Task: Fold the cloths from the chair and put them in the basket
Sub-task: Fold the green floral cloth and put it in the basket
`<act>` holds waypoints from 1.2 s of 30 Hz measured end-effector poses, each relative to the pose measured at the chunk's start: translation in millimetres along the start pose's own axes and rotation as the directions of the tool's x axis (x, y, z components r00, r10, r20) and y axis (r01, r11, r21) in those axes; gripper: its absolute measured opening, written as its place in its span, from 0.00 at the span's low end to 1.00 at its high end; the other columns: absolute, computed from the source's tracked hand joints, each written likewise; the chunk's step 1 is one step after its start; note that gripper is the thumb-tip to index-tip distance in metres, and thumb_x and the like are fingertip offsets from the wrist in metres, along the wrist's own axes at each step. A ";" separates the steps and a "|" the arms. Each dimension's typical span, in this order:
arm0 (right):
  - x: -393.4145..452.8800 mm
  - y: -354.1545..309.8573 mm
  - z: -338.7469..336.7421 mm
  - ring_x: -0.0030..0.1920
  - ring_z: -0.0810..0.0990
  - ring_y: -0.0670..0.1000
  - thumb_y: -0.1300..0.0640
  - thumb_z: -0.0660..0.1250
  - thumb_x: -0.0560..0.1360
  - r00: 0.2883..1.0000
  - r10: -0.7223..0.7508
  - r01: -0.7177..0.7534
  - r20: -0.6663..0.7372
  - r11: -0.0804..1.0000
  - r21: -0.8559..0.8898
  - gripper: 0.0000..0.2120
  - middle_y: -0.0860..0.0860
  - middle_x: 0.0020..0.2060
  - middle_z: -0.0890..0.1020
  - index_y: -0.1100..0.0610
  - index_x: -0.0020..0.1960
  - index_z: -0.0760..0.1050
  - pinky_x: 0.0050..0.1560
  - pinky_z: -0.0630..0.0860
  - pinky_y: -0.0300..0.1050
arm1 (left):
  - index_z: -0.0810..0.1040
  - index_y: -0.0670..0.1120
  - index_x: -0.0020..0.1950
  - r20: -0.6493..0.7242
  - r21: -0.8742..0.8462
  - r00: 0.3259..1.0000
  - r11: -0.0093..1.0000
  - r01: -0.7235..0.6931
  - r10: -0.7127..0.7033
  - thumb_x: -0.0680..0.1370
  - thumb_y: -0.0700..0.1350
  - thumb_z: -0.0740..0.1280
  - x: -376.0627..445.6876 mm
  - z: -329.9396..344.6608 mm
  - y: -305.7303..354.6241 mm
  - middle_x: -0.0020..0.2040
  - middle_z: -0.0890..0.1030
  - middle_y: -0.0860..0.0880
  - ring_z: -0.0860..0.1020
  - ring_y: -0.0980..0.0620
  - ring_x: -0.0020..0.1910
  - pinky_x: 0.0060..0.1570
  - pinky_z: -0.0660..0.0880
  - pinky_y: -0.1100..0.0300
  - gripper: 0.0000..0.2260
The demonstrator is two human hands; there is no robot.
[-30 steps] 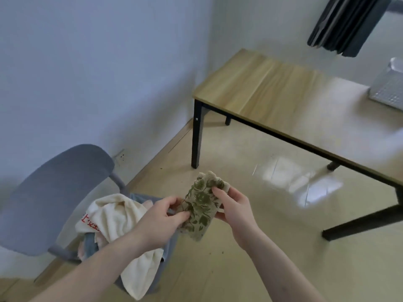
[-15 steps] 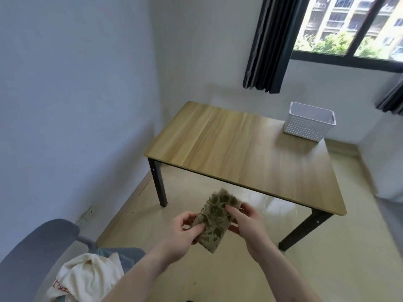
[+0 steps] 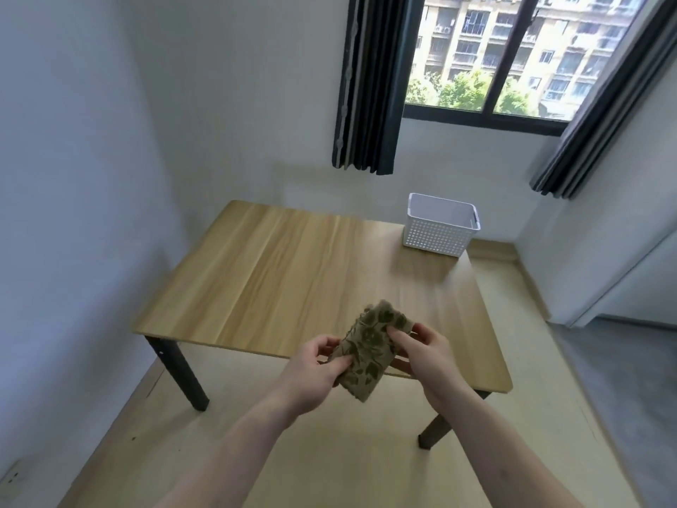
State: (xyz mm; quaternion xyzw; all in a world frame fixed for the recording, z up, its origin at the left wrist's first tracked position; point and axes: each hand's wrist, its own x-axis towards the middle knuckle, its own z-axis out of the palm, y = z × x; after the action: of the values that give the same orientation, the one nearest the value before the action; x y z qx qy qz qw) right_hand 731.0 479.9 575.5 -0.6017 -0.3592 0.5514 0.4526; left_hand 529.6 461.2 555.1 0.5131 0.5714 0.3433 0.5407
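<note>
A small folded cloth (image 3: 370, 348), tan with a dark green leaf print, is held in the air over the near edge of the wooden table (image 3: 278, 273). My left hand (image 3: 315, 368) pinches its lower left edge. My right hand (image 3: 425, 352) pinches its right side, thumb on top. The white perforated basket (image 3: 437, 232) stands at the table's far right corner, well beyond both hands, and looks empty from here. The chair and the other cloths are out of view.
A white wall runs along the left, and a window with dark curtains (image 3: 366, 82) is behind the table. Black table legs (image 3: 179, 375) stand on the pale floor. A wall socket (image 3: 11, 485) sits low at the left.
The view has swung up and right from the chair to the table and basket. Both hands keep the same hold on the folded cloth, now over the table's near edge.
</note>
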 end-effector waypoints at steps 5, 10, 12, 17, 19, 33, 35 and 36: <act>53.1 -23.4 -72.3 0.52 0.88 0.53 0.56 0.73 0.79 0.996 -0.012 0.016 -0.083 0.999 0.051 0.09 0.54 0.52 0.88 0.58 0.58 0.82 0.48 0.86 0.48 | 0.82 0.54 0.56 0.068 0.067 0.997 0.996 -0.053 0.048 0.80 0.50 0.71 67.8 59.7 43.6 0.53 0.83 0.52 0.84 0.52 0.49 0.47 0.81 0.60 0.06; 104.9 -41.8 -151.0 0.54 0.87 0.55 0.56 0.73 0.79 0.998 -0.027 0.030 -0.053 0.998 0.053 0.13 0.56 0.54 0.86 0.59 0.61 0.79 0.47 0.86 0.47 | 0.81 0.51 0.60 0.061 0.090 0.997 0.994 -0.059 0.053 0.82 0.47 0.69 119.2 135.0 72.8 0.55 0.82 0.51 0.82 0.53 0.51 0.43 0.77 0.67 0.07; 127.4 -48.0 -187.7 0.55 0.86 0.55 0.56 0.73 0.79 0.999 -0.029 0.030 -0.020 0.999 0.042 0.14 0.56 0.55 0.86 0.59 0.62 0.78 0.49 0.86 0.48 | 0.80 0.51 0.61 0.037 0.092 0.998 0.994 -0.053 0.050 0.82 0.46 0.68 136.0 168.7 83.3 0.55 0.82 0.51 0.81 0.54 0.51 0.40 0.77 0.69 0.08; 178.0 -69.8 -278.5 0.55 0.86 0.56 0.58 0.74 0.78 0.997 -0.007 0.010 0.071 0.999 -0.034 0.15 0.55 0.55 0.86 0.57 0.64 0.77 0.53 0.86 0.53 | 0.81 0.51 0.62 -0.050 0.031 0.998 0.999 -0.027 0.028 0.82 0.45 0.68 165.2 254.6 102.7 0.56 0.82 0.50 0.81 0.52 0.54 0.43 0.78 0.66 0.09; 197.6 -81.3 -305.7 0.54 0.86 0.55 0.58 0.73 0.79 0.993 -0.006 0.016 0.120 0.997 -0.082 0.14 0.54 0.54 0.86 0.55 0.63 0.78 0.53 0.86 0.53 | 0.80 0.53 0.62 -0.081 0.018 0.996 1.000 -0.021 0.023 0.82 0.46 0.68 174.7 282.4 109.0 0.56 0.82 0.51 0.81 0.53 0.54 0.45 0.78 0.64 0.09; 380.5 -151.2 -393.7 0.54 0.86 0.54 0.57 0.72 0.80 0.971 -0.002 0.058 0.237 0.971 -0.231 0.06 0.55 0.52 0.87 0.55 0.57 0.82 0.50 0.86 0.49 | 0.81 0.54 0.59 -0.256 -0.096 0.966 0.994 -0.056 0.030 0.80 0.46 0.71 337.7 372.3 156.1 0.55 0.83 0.52 0.83 0.54 0.51 0.42 0.80 0.65 0.09; 416.5 -163.0 -405.0 0.54 0.86 0.54 0.58 0.73 0.79 0.975 0.003 0.054 0.222 0.967 -0.250 0.06 0.55 0.51 0.87 0.55 0.55 0.82 0.51 0.85 0.50 | 0.81 0.54 0.60 -0.261 -0.141 0.965 0.989 -0.046 0.007 0.79 0.46 0.72 374.9 385.0 158.1 0.56 0.83 0.52 0.83 0.53 0.53 0.43 0.80 0.64 0.10; 433.3 -168.5 -410.9 0.53 0.86 0.54 0.59 0.73 0.79 0.977 0.014 0.043 0.213 0.964 -0.261 0.06 0.55 0.51 0.87 0.55 0.56 0.82 0.52 0.85 0.51 | 0.80 0.53 0.60 -0.259 -0.163 0.966 0.986 -0.034 -0.010 0.79 0.46 0.73 392.1 391.4 159.8 0.56 0.83 0.51 0.83 0.52 0.54 0.43 0.80 0.64 0.10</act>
State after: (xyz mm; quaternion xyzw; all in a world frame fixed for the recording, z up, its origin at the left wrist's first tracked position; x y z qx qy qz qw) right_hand 1206.6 878.4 580.0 -0.5915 -0.4803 0.5565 0.3313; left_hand 987.4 811.1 531.9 0.4205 0.6035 0.4569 0.5002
